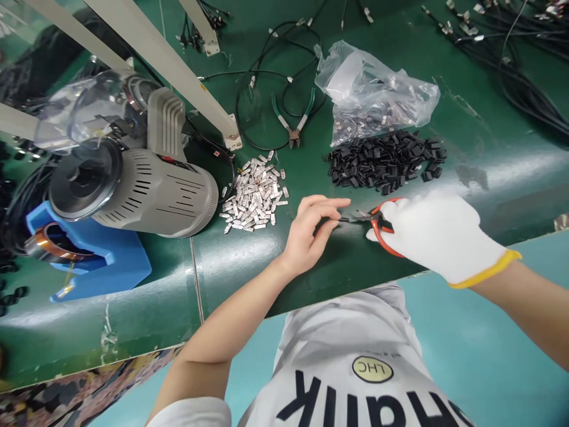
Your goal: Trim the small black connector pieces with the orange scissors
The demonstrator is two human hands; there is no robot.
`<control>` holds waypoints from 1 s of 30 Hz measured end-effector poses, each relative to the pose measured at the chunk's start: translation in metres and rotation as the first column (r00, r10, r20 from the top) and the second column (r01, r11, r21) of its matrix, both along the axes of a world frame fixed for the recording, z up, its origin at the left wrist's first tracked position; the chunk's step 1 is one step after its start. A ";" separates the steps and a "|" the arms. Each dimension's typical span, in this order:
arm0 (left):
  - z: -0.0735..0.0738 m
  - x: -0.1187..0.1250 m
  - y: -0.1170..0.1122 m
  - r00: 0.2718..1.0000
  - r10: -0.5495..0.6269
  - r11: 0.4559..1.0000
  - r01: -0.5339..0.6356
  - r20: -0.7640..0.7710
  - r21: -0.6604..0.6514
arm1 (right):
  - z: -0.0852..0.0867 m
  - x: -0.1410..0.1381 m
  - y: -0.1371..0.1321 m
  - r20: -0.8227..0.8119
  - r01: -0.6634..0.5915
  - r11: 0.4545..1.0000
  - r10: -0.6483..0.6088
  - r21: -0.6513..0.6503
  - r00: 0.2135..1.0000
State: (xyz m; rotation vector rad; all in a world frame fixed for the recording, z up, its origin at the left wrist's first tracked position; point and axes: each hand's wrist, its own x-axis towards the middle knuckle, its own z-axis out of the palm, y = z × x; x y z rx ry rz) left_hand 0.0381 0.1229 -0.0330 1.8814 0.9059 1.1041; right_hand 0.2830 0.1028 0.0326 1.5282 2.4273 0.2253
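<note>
My bare left hand is closed in a pinch, with thumb and forefinger on a small black piece. My right hand, in a white glove with a yellow cuff, grips red-handled pliers. Their metal jaws point left and meet or nearly meet the black piece; exact contact is too small to tell. Left of my left hand lies a pile of small silver metal connectors. Beyond my right hand is a heap of small black plastic housings.
A clear plastic bag of small parts lies behind the black heap. Green-handled cutters rest among loose black cables. At left stand a grey machine and a blue tape dispenser. More cables lie far right.
</note>
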 end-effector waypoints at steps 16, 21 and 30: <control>-0.007 0.000 -0.001 0.992 0.119 0.985 -0.122 -0.029 -0.122 | -0.001 0.003 -0.006 0.012 0.079 0.997 -0.079 0.012 0.997; -0.011 0.007 -0.002 0.952 0.158 0.807 0.028 0.261 -0.590 | -0.003 -0.004 -0.011 -0.090 0.027 1.000 -0.026 0.011 0.996; -0.009 0.012 -0.006 0.923 0.170 0.708 0.130 0.346 -0.695 | -0.011 -0.015 -0.007 -0.119 0.008 0.998 -0.015 -0.056 0.993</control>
